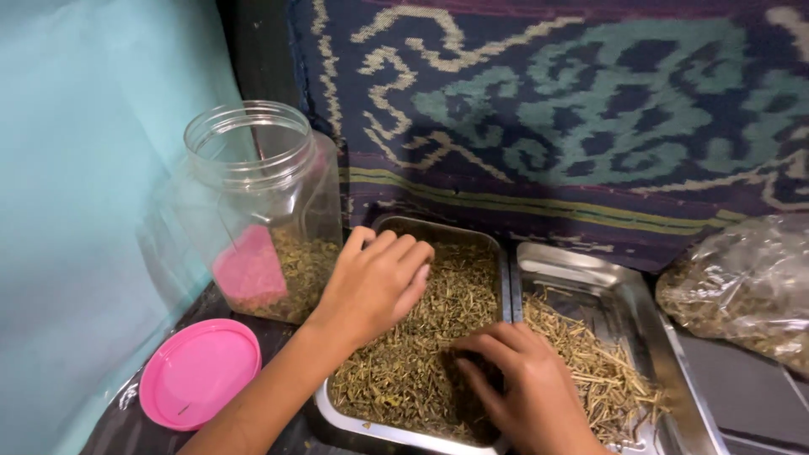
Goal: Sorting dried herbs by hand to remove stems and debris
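Note:
My left hand [375, 282] rests palm down on dried, chopped greenish herbs [421, 345] in a steel tray [404, 226], fingers loosely together near the tray's far left corner. Lower in the same tray, my right hand [518, 383] presses fingertips into the herbs, where a dark bare patch of tray bottom shows. Neither hand clearly grips anything. A clear plastic jar [261, 202] stands open to the left, with some herbs at its bottom and a pink patch on its side.
A pink lid [198, 371] lies in front of the jar. A second steel tray [615, 295] on the right holds longer dry stalks. A clear bag of herbs [746, 286] sits far right. Patterned cloth hangs behind; a turquoise wall is on the left.

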